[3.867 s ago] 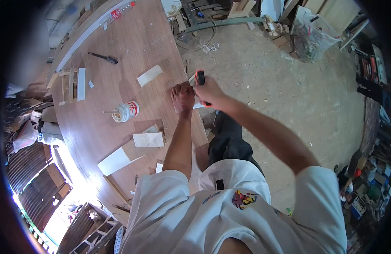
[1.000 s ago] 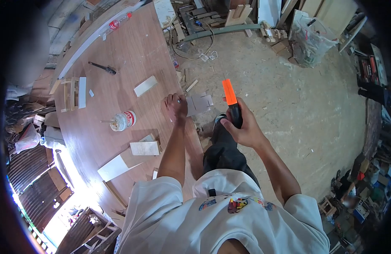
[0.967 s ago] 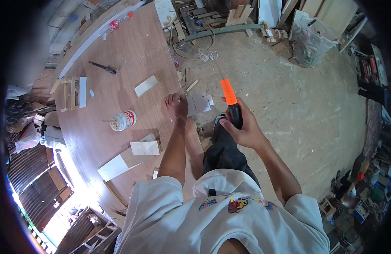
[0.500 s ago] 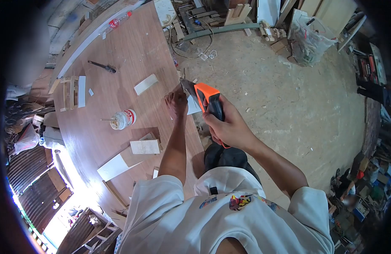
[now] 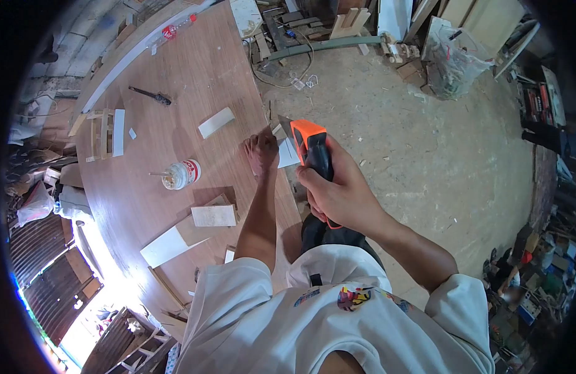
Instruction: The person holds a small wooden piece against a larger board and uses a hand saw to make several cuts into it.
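Note:
My right hand (image 5: 345, 194) is wrapped round the black and orange handle of a handsaw (image 5: 310, 136). The saw's blade points up and away from me, beside the table edge, and is seen nearly edge-on. At that edge a white board (image 5: 288, 154) sticks out over the floor, with a thin dark line across it. My left hand (image 5: 261, 153) bears down on the board with curled fingers; most of the board under it is hidden. A small white block (image 5: 216, 123) lies on the table just beyond my left hand.
On the wooden table (image 5: 194, 75) are a tub (image 5: 181, 174) with a stick in it, a dark slim tool (image 5: 150, 95), white-faced blocks (image 5: 214, 215) and a small wooden frame (image 5: 101, 135). A plastic bag (image 5: 456, 65) and scrap wood stand on the floor at the back.
My right hand has drawn the saw slightly back toward me and to the right, showing more of the white board. My left hand stays in place on it.

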`<control>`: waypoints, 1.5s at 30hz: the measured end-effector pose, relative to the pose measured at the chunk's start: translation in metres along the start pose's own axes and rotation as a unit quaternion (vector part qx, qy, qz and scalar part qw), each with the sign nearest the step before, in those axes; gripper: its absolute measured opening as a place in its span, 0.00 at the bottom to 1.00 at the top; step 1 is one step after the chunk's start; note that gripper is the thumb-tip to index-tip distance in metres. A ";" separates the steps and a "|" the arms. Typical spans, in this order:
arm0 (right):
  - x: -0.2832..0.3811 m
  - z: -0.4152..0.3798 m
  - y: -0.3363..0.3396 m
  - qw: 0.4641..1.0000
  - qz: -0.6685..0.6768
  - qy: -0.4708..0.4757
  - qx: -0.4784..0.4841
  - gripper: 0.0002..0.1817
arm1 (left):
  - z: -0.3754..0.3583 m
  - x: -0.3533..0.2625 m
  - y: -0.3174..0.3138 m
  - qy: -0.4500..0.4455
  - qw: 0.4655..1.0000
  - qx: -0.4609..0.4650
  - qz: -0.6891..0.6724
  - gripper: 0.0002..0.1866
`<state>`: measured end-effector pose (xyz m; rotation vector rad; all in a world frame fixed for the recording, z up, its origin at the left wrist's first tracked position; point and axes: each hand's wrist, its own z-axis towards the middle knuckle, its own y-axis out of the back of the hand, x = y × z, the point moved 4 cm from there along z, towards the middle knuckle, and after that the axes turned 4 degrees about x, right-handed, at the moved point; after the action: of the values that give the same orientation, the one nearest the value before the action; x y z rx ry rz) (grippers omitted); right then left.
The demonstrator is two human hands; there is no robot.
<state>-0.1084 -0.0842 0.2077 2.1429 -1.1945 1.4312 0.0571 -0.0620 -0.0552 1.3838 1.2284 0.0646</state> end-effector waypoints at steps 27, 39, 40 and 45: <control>0.022 0.026 -0.009 0.990 0.022 -0.132 0.037 0.05 | 0.000 0.027 -0.024 -0.237 0.949 -0.200 0.062 0.07; 0.054 0.045 -0.004 0.981 0.077 -0.172 0.047 0.06 | -0.006 0.009 -0.012 -0.203 0.959 -0.182 0.074 0.06; 0.050 0.047 -0.004 0.981 0.078 -0.170 0.047 0.06 | -0.003 0.018 -0.017 -0.206 0.959 -0.183 0.074 0.06; -0.041 0.095 -0.003 0.988 0.016 -0.154 0.013 0.05 | -0.006 0.016 -0.013 -0.236 0.956 -0.159 0.066 0.06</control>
<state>-0.0531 -0.1239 0.1293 2.4390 -1.3252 1.1626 0.0521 -0.0507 -0.0732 1.1117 0.6908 0.0220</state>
